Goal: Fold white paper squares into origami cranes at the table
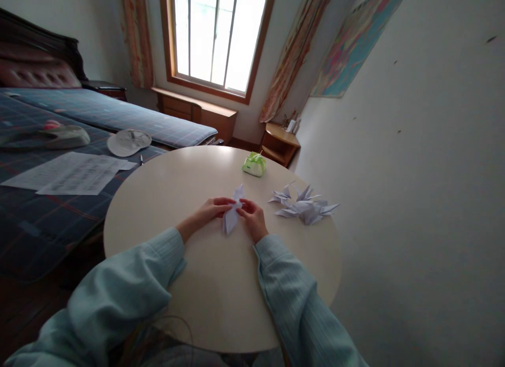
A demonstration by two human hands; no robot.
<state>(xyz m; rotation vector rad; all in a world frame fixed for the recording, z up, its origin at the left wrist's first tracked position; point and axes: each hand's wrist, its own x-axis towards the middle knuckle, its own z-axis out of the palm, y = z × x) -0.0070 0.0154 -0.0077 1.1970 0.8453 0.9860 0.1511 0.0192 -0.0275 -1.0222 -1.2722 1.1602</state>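
Round cream counter [213, 298]; a small, slim white folded paper [231, 221] over its middle, between both hands. Left hand [215, 208] pinches the paper from the left, right hand [253, 218] from the right; fingers hide part of its centre. Whether it touches the counter, cannot tell. To the right, a loose heap of pointed white folded-paper pieces [305, 206]. Far side: green-and-white soft packet [253, 165], apart from the hands. Left, beyond the counter, blue plaid bed [51, 225] bearing printed white sheets [79, 175] and a white cap [129, 142].
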